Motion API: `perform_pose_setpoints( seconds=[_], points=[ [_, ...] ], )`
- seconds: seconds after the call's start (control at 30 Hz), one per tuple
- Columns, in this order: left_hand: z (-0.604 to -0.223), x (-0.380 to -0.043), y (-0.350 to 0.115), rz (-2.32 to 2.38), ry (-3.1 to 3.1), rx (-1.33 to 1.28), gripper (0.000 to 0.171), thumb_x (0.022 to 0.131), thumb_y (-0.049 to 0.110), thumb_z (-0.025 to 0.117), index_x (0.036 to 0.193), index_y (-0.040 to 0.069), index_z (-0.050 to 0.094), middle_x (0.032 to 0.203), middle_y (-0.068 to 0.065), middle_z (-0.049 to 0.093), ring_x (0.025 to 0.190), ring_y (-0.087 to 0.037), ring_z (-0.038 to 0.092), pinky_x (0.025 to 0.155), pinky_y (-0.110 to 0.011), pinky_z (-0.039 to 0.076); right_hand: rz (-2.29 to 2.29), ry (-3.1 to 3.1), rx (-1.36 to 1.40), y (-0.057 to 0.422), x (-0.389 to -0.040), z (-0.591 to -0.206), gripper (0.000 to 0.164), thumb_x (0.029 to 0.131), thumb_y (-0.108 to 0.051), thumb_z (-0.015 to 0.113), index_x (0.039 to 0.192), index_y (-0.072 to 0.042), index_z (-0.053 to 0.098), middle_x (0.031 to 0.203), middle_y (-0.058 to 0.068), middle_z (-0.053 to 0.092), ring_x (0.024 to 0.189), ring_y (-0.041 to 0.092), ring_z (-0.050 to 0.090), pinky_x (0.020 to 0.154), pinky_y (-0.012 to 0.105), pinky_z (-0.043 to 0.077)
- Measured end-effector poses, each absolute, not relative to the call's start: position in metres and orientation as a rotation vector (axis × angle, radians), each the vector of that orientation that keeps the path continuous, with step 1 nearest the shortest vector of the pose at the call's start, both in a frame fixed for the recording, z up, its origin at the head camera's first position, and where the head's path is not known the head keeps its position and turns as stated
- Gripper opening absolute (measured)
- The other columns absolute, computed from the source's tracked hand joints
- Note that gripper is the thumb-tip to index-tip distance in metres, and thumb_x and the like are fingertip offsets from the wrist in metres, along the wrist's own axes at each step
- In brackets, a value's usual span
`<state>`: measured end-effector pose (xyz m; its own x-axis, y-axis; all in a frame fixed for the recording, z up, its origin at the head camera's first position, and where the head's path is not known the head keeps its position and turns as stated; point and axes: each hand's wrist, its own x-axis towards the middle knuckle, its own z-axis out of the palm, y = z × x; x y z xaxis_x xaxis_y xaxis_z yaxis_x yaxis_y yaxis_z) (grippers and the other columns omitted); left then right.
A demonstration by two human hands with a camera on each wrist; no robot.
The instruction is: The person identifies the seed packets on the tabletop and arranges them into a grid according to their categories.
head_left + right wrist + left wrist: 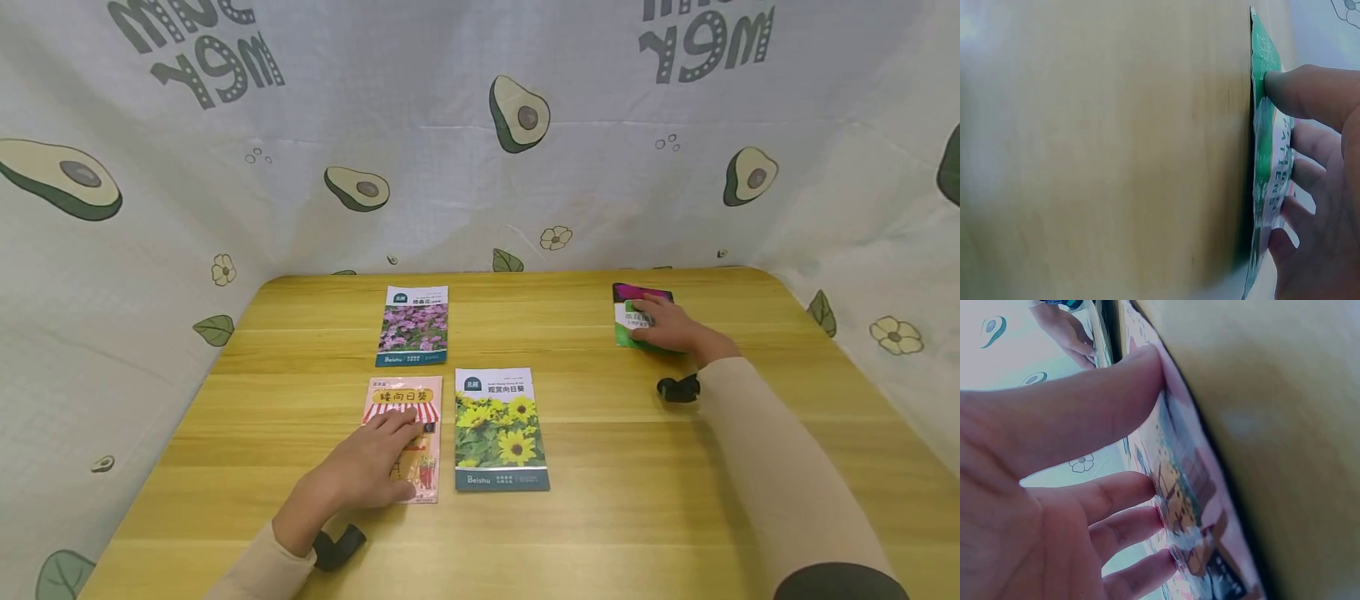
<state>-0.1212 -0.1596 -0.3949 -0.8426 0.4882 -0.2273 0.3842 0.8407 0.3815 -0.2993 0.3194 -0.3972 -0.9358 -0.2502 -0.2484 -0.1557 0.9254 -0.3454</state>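
Note:
In the head view, my left hand (360, 471) rests on a pink seed packet (427, 475) with a striped awning print. The left wrist view shows the thumb and fingertips touching the face of this pink packet (1175, 481), which lies flat on the table. Farther off to the right, my right hand (670, 325) lies over a magenta, white and green seed packet (622, 315), covering part of its front. Seen from the right wrist, the thumb and spread fingertips press on the upper face of that green packet (1264, 140).
Beside the left hand lies a seed packet with yellow sunflowers (498, 433). Behind the pink packet is one with purple flowers (413, 327). The wooden table (585, 517) ends at a white avocado-print cloth (442, 150) at the back and sides.

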Motion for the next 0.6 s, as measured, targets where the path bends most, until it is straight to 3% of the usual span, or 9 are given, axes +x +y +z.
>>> perform_pose_setpoints(
  seconds=[0.6],
  points=[
    [-0.395,-0.121,-0.161,0.485,2.710,0.683,0.075,0.079,0.028,0.078,0.144,0.003,0.049,0.155,-0.013,0.042,0.145,-0.039,0.036,0.118,-0.055,0.035,-0.454,2.807,-0.350,0.294,-0.301,-0.399,0.073,0.091,-0.028,0.055,0.150,0.008,0.029,0.158,0.035,0.014,0.142,0.061,0.016,0.116,0.074,0.015]
  ],
)
